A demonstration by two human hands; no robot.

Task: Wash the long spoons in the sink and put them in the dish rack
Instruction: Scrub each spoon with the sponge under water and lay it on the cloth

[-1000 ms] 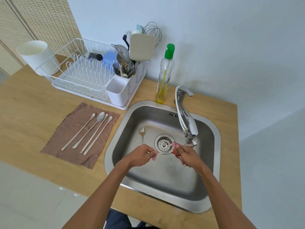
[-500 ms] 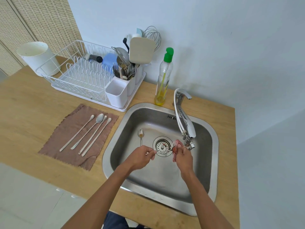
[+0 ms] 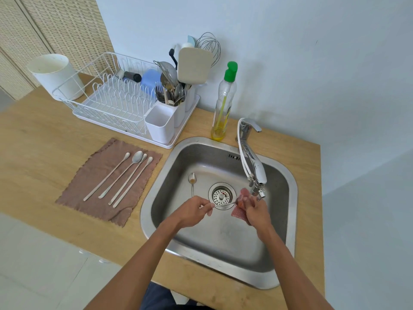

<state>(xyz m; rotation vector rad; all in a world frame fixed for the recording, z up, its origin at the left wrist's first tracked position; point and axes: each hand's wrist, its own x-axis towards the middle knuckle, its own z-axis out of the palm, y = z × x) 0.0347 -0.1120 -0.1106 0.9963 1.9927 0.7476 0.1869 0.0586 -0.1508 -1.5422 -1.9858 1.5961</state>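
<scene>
Pale wooden counter (image 3: 33,142) runs along a plain wall, with the steel sink (image 3: 288,175) set into it and both hands working over the drain (image 3: 222,195), just below the tap (image 3: 252,162) spout. I'd guess that spot is chosen so rinse water lands on the work, though I can't make out any stream. From my end, the left hand (image 3: 192,212) pinches the handle end of one long spoon (image 3: 224,204) between its fingertips, holding it level as an anchor. The right hand (image 3: 257,211) curls round a pink mesh scrubber (image 3: 238,213) wrapped over the bowl end, which is hidden inside it. What shows of that spoon is a thin, shiny metal stem. A second spoon (image 3: 192,182) lies flat on the sink floor left of the drain, its bowl smeared brownish, probably waiting its turn. Four more long spoons (image 3: 125,177) lie side by side on a brown cloth (image 3: 73,198) near the white dish rack (image 3: 107,99), whose front cutlery cup (image 3: 159,124) looks empty.
</scene>
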